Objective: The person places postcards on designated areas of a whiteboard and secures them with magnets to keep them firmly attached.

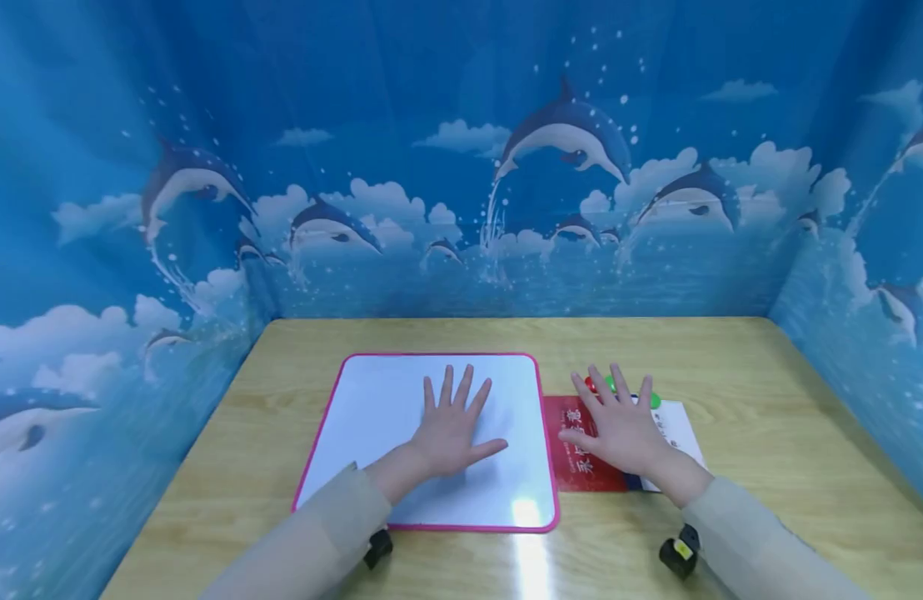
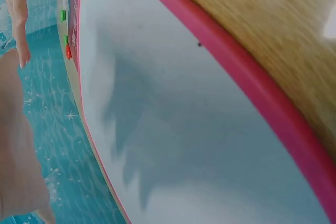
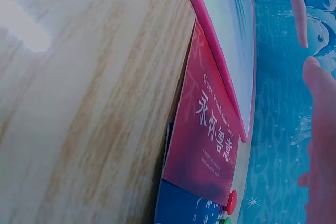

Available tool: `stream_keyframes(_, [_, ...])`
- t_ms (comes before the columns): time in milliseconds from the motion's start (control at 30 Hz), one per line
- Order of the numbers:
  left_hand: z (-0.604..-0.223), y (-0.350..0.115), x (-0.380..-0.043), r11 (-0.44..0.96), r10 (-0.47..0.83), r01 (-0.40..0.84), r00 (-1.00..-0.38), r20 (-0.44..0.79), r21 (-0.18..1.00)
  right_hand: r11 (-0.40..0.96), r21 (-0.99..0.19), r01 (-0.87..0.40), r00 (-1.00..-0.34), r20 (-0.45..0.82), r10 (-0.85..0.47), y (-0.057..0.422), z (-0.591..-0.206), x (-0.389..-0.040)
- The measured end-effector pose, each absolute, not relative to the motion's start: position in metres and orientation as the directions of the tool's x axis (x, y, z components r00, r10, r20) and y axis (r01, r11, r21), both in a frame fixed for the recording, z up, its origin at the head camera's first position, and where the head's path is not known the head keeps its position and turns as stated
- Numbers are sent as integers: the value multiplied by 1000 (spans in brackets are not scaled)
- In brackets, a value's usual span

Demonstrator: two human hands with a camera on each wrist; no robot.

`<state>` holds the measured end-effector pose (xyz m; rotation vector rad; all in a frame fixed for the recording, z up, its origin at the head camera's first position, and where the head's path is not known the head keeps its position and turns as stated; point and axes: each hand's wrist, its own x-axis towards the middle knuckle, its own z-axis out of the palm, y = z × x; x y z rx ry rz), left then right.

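My left hand is held with fingers spread above a whiteboard with a pink frame. Its shadow falls on the board's white surface in the left wrist view. The right hand, fingers also spread, hovers over a red card with white lettering. Beneath that hand, a white card and a dark blue card are partly covered. Small round red and green pieces lie by the cards' far edge, partly hidden by the fingers. Neither hand holds anything.
The light wooden table carries the whiteboard at its middle left and the cards right beside it. A blue curtain printed with dolphins and clouds closes off the back and both sides. A black wrist camera sits under the right sleeve.
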<state>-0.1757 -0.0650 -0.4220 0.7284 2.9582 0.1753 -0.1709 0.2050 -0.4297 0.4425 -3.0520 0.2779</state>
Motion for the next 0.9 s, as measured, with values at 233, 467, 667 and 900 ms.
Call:
stream_keyframes(233, [-426, -77, -180, 882, 459, 450, -887, -41, 143, 941, -162, -298, -954, 79, -289, 207, -430, -171])
stream_keyframes(467, [-422, -103, -188, 902, 405, 390, -913, -49, 183, 947, -167, -275, -961, 59, -269, 215, -433, -173])
stream_keyframes(667, [-422, -134, -193, 919, 346, 329, -937, -45, 216, 949, -173, -262, -965, 53, -257, 223, -437, -173])
stream_keyframes(900, [-418, -169, -201, 938, 284, 259, -955, -81, 231, 957, -169, -234, -972, 49, -229, 233, -441, -175])
